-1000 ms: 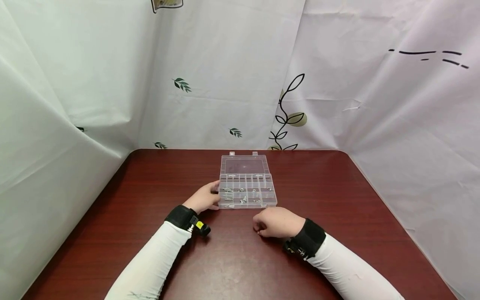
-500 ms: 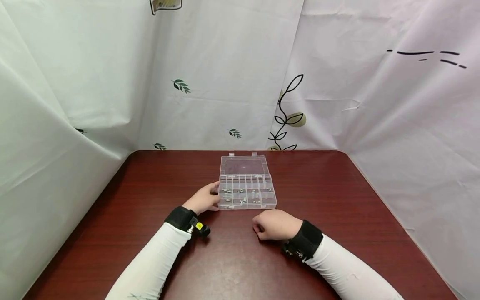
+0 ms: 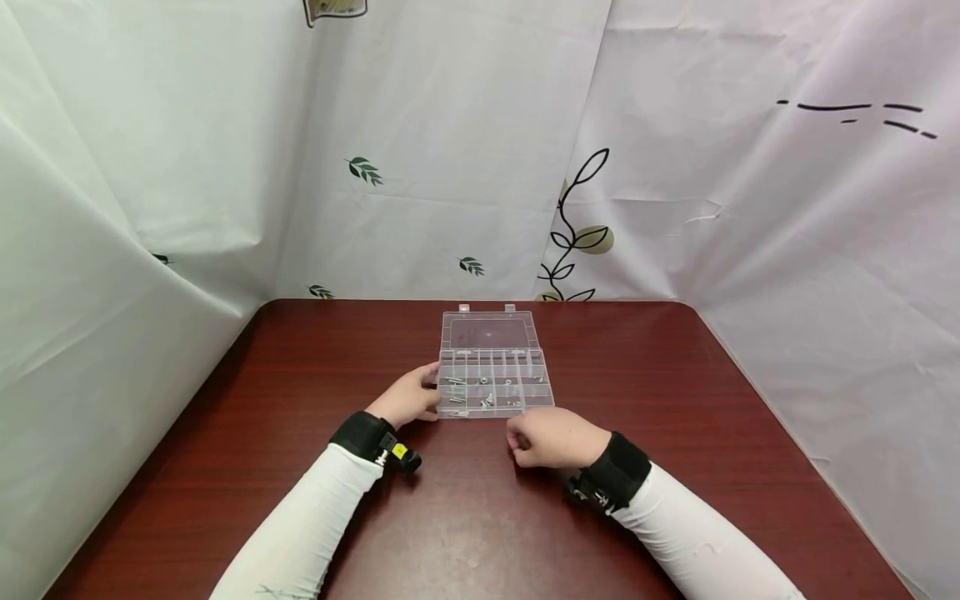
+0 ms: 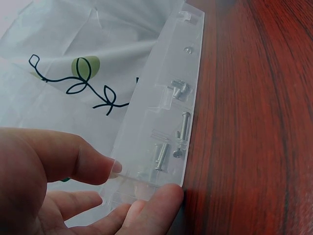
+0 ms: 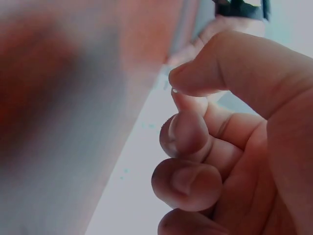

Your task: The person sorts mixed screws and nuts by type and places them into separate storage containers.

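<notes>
A clear plastic compartment box (image 3: 491, 412), its lid (image 3: 487, 332) swung back, lies on the table. Several small screws (image 4: 185, 126) and nuts (image 3: 508, 382) show in its compartments. My left hand (image 3: 408, 396) holds the box's left side; in the left wrist view its thumb and fingers bear on the end wall. Just in front of the box's right corner is my right hand (image 3: 557, 437), fingers curled. In the right wrist view its thumb and index tips pinch a tiny shiny piece (image 5: 174, 90), mostly hidden and too small to identify.
The dark red wooden table (image 3: 337, 342) has rounded far corners. White cloth (image 3: 450, 125) with printed leaves hangs behind it and at both sides. Black straps with cameras sit on both wrists, such as the left wrist camera (image 3: 405, 457).
My right hand dipped slightly towards me, then moved up and forward to the box's front right corner. The left hand and the box stay in place.
</notes>
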The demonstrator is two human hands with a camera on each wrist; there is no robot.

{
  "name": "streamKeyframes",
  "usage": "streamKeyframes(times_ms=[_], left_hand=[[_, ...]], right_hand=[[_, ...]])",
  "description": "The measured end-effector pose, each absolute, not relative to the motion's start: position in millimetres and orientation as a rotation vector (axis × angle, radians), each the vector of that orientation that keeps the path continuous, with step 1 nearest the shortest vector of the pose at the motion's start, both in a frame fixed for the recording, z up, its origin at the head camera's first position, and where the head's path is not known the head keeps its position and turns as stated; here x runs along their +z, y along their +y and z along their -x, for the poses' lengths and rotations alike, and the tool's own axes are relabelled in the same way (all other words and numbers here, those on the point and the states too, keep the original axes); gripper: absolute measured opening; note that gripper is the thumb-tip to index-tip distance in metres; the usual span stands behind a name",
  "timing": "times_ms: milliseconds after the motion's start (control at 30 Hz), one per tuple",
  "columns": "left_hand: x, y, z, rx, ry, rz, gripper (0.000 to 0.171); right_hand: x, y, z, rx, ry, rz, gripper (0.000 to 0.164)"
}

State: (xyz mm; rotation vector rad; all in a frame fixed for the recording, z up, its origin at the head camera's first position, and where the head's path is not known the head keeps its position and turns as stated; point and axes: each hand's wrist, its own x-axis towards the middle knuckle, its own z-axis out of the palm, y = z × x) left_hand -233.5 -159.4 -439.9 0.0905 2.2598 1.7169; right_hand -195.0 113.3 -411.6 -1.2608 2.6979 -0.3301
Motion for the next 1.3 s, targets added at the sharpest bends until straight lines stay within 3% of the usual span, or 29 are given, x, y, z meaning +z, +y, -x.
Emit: streamKeyframes(times_ms=[300,667,867,1300], left_hand=[[-443.6,-158.5,234.3,1.698,2.279,-0.089,0.077],[-439.5,-158.6,230.5,1.662,2.307,-0.078,0.077],[-439.8,-159.5,231.6,1.669,2.303,-0.086,0.076],[-440.4,-158.9,232.3,1.673,2.299,-0.08,0.076]], right_hand=[[-383.2,119.9,215.2,-0.545,2.79,1.22,0.01],[-359.3,137.5,252.3,-0.867,2.871,0.957,0.003],[-372.1,150.8,275.3,-0.952,2.909,0.736,0.003],[-414.4,153.4,295.0,-0.885,2.857,0.642,0.006]])
